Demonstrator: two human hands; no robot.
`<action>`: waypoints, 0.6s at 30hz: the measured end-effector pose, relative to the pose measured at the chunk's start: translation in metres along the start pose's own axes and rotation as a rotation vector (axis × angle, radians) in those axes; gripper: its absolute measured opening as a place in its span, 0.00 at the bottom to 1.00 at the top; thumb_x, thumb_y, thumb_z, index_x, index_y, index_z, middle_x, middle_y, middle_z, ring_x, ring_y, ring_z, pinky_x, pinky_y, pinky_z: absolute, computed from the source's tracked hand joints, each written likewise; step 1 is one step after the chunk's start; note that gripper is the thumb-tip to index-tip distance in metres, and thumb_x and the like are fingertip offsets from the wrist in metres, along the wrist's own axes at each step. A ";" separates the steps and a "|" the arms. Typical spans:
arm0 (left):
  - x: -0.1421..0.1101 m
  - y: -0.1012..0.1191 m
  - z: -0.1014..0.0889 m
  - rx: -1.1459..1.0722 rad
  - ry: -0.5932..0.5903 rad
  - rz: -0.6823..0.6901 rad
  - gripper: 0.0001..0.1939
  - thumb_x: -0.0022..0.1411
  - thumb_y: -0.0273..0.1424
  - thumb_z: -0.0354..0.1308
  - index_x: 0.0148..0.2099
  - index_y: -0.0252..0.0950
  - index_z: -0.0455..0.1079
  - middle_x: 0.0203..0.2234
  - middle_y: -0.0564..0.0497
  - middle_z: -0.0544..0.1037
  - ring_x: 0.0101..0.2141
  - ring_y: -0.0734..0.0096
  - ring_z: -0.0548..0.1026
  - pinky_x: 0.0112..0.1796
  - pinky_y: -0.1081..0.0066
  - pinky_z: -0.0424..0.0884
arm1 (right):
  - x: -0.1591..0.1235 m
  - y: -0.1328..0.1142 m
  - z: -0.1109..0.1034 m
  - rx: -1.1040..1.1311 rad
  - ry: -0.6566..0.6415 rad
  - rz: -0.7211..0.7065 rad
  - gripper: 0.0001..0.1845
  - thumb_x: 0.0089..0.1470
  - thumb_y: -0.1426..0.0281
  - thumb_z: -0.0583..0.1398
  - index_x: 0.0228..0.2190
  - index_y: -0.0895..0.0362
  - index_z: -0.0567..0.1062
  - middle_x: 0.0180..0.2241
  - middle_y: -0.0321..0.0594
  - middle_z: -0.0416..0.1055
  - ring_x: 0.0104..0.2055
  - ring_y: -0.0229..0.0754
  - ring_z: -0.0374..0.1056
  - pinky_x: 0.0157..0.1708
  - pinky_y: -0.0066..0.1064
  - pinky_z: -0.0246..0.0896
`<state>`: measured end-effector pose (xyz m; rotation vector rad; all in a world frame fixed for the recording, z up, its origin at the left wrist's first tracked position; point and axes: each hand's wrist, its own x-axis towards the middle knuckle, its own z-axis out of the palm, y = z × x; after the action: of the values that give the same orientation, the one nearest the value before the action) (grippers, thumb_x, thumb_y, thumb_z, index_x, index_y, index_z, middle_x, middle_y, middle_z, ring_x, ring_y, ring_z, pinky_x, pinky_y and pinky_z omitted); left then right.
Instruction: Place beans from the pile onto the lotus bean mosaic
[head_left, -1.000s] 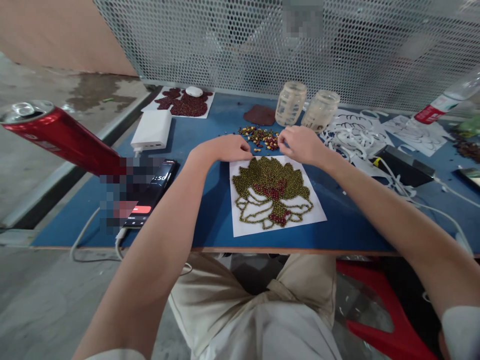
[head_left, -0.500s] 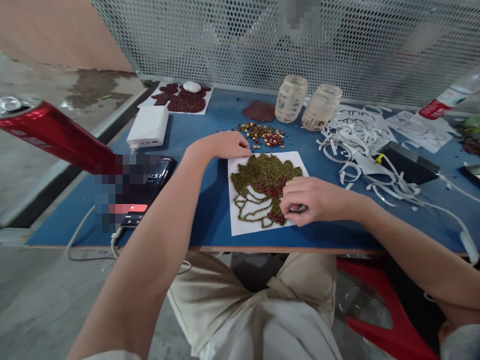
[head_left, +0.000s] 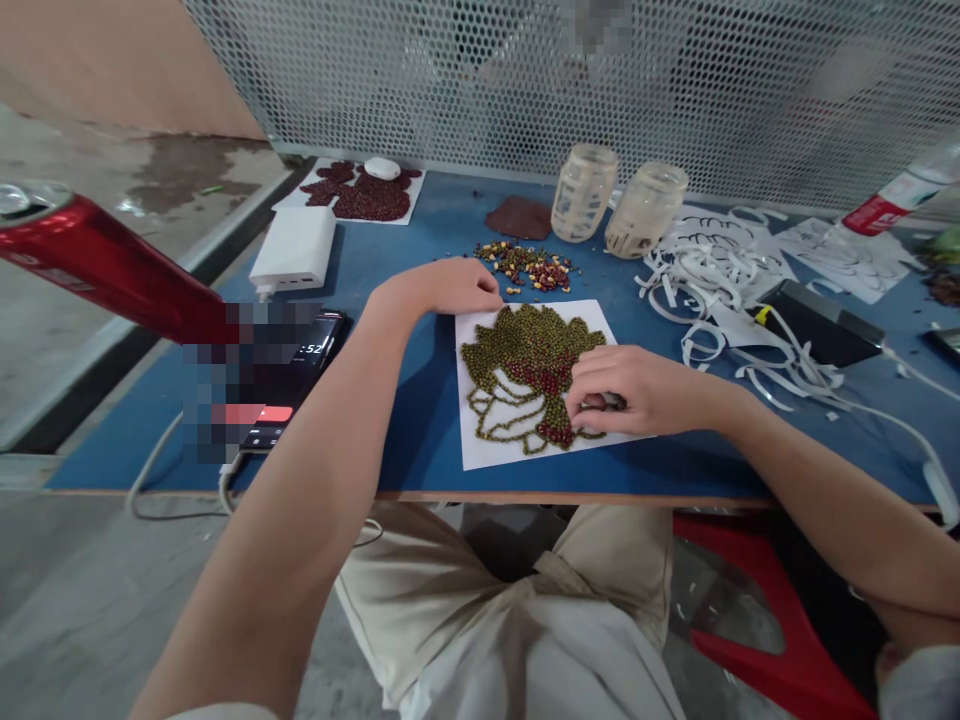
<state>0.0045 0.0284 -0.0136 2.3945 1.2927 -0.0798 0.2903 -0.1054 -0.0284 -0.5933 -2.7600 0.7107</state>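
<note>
A white sheet carries a picture made of green and dark red beans, with bare white shapes at its lower left. My left hand rests at the sheet's upper left corner, fingers curled in; whatever they might grip is hidden. Over the picture's right side, my right hand is closed, thumb and fingers nearly together in a pinch. Anything between those fingertips is too small or hidden to make out. Just beyond the sheet lies a loose pile of mixed beans.
Two clear jars stand at the back beside a brown flat piece. White paper strips and a black box lie right. Left are a power bank, a phone, a red can and a dark red bean picture.
My right hand has shifted slightly right and up over the bean picture. The left hand stays at the sheet's corner. The phone's timer has gone from 51 to 52.
</note>
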 end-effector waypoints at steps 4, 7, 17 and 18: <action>0.000 0.000 0.000 -0.002 0.003 0.001 0.11 0.54 0.40 0.56 0.31 0.39 0.74 0.29 0.48 0.77 0.31 0.65 0.70 0.34 0.64 0.60 | 0.000 0.003 0.003 0.041 -0.029 0.054 0.12 0.74 0.63 0.66 0.36 0.54 0.81 0.30 0.36 0.74 0.34 0.42 0.66 0.39 0.35 0.56; 0.001 0.000 0.000 -0.005 0.001 0.003 0.11 0.55 0.40 0.56 0.31 0.39 0.73 0.29 0.48 0.77 0.31 0.66 0.69 0.34 0.64 0.61 | 0.001 0.004 0.005 0.047 -0.019 0.085 0.13 0.73 0.62 0.67 0.35 0.54 0.81 0.30 0.36 0.74 0.35 0.42 0.66 0.39 0.35 0.55; 0.000 -0.001 0.000 0.007 0.002 0.008 0.11 0.54 0.41 0.56 0.30 0.39 0.73 0.29 0.48 0.76 0.31 0.65 0.69 0.34 0.63 0.60 | 0.000 0.001 0.001 0.200 0.086 0.203 0.13 0.68 0.59 0.70 0.34 0.53 0.80 0.33 0.36 0.75 0.34 0.40 0.64 0.38 0.36 0.58; 0.000 -0.001 0.001 0.012 0.003 0.007 0.12 0.54 0.41 0.56 0.31 0.39 0.74 0.29 0.48 0.76 0.31 0.65 0.69 0.34 0.63 0.60 | 0.000 0.003 -0.002 0.217 0.162 0.229 0.14 0.68 0.58 0.69 0.34 0.53 0.80 0.33 0.36 0.75 0.33 0.40 0.64 0.36 0.36 0.58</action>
<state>0.0038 0.0291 -0.0147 2.4097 1.2889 -0.0817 0.2918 -0.1018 -0.0283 -0.8850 -2.4492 0.9514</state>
